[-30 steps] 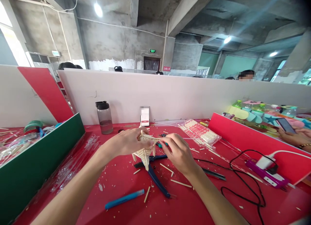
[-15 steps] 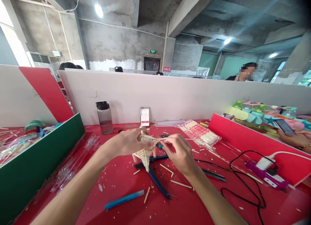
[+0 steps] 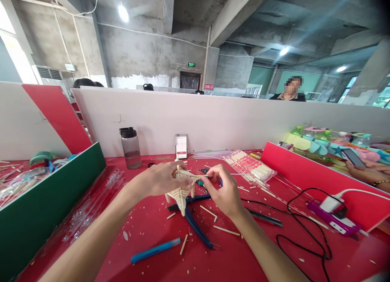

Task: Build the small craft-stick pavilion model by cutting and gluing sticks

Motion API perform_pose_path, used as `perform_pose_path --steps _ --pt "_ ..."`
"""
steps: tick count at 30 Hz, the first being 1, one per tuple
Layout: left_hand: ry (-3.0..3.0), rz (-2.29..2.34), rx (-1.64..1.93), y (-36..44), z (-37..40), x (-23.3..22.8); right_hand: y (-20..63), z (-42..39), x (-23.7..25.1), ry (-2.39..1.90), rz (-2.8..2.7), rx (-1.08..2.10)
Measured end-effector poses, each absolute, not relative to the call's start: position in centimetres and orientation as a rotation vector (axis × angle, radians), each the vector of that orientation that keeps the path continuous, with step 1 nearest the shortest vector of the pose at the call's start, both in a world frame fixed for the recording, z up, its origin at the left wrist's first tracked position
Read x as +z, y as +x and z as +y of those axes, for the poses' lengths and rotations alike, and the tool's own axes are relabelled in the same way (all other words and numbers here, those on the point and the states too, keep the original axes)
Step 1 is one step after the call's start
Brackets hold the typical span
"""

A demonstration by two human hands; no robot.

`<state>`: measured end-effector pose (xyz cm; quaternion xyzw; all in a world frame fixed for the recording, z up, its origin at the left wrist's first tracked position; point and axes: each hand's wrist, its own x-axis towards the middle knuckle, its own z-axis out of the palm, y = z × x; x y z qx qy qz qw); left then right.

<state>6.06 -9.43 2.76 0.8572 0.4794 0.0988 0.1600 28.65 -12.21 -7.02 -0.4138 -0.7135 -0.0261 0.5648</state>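
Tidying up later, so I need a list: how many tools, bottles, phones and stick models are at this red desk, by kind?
Stick model, held in both hands: 1
Blue-handled pliers: 1
Blue pen-like tool: 1
Water bottle: 1
Phone propped against the divider: 1
Purple power strip: 1
Total: 6

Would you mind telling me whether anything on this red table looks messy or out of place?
Yes: wood splinters and short stick offcuts litter the red table around the blue-handled pliers, beneath the stick model both hands hold.
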Motion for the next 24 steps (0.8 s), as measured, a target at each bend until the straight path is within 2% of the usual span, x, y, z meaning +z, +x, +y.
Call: perform_pose_path --steps 15,24 --pt "2.379 1.415 0.25 5.9 -9.3 2.8 28.6 -12.5 -6.7 -0.933 -1.685 -0.035" --pt "2.382 1.345 0.31 4.0 -8.3 3.6 29.4 -11.6 -7.0 -0.996 -1.549 0.142"
